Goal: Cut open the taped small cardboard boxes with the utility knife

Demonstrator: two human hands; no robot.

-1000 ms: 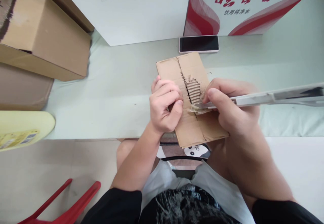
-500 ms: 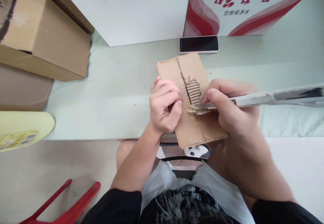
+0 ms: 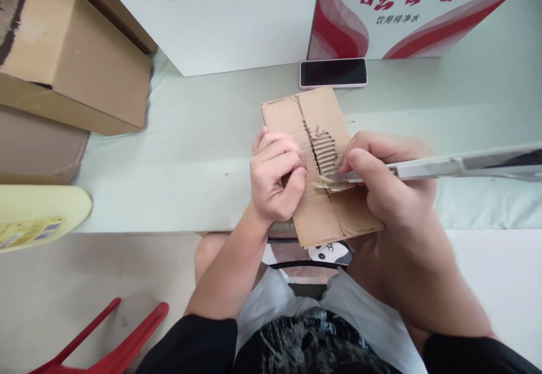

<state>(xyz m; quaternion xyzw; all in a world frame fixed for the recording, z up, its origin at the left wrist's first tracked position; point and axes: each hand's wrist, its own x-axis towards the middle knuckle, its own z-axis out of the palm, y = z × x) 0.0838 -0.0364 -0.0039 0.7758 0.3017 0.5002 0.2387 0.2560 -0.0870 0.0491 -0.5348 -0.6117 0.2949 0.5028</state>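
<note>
A folded brown cardboard piece [image 3: 302, 210] lies across the front edge of the table, tilted slightly. Its top layer is torn along a slit, baring ridged corrugation in the middle. My left hand [image 3: 277, 176] is closed over the cardboard's left edge, fingers curled. In my right hand [image 3: 381, 176] is a utility knife [image 3: 427, 170], pinched close to its blade, with its long body reaching past the right border of the view. The blade end touches the cardboard at the lower end of the bared patch, beside a loose flap of clear tape [image 3: 332, 186]. My right fingers partly hide the blade.
A phone [image 3: 333, 73] lies just beyond the cardboard, before a white box [image 3: 237, 18] and a red-and-white printed box [image 3: 339, 24]. Brown cartons [image 3: 97, 64] stand at the left, above a yellow rounded object [image 3: 51, 210]. Red stool legs [image 3: 127, 340] show lower left.
</note>
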